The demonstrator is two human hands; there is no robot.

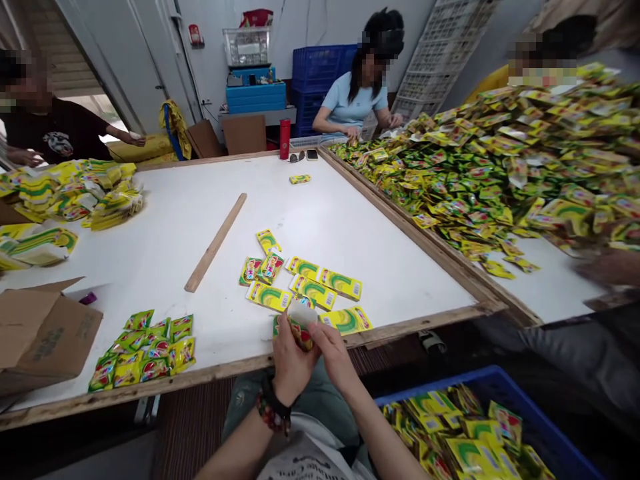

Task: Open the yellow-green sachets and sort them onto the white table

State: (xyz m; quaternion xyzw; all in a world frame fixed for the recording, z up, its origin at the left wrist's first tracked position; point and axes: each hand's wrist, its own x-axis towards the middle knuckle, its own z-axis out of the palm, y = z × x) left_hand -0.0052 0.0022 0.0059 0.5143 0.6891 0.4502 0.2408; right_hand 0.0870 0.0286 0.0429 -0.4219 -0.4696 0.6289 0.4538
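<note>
At the near edge of the white table (pixel 320 207), both my hands are closed around a small green and red candy box (pixel 301 333) with a white flap standing up. My left hand (pixel 291 360) wraps its left side and bottom. The fingers of my right hand (pixel 333 350) pinch it near the flap on the right. Just beyond lie several flat yellow and green boxes (pixel 315 292), with one yellow box (pixel 347 321) right beside my right hand. Two green and red packs (pixel 271 267) lie behind them, partly overlapping. What is inside the held box is hidden.
Small candy packets (pixel 150 353) lie grouped at the left front, near a cardboard box (pixel 45 333). A wooden stick (pixel 216 243) lies mid-table. Wooden rims edge the table. A huge packet heap (pixel 500 153) covers the right side; a blue crate (pixel 500 377) stands below. Co-workers (pixel 357 107) sit around.
</note>
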